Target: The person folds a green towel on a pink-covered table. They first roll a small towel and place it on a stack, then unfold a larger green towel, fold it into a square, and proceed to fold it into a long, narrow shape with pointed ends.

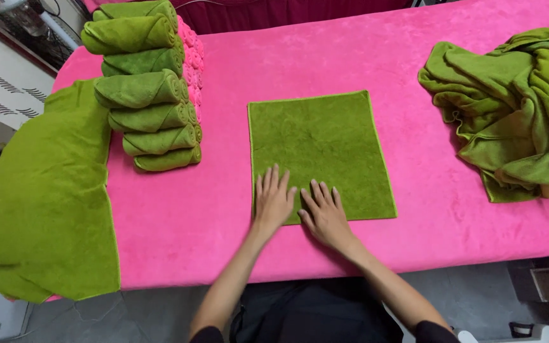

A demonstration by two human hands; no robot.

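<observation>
A square green towel (pixel 325 140) lies flat on the pink-covered table (pixel 325 57) in front of me. My left hand (pixel 272 200) rests palm down on the towel's near edge, fingers spread. My right hand (pixel 324 213) lies flat beside it on the same edge, fingers apart. Neither hand grips anything. The two hands almost touch at the towel's near middle.
A stack of several rolled green towels (pixel 147 95) stands at the left with rolled pink ones behind. A large green towel (pixel 46 190) drapes over the table's left end. A crumpled heap of green towels (pixel 516 108) sits at the right.
</observation>
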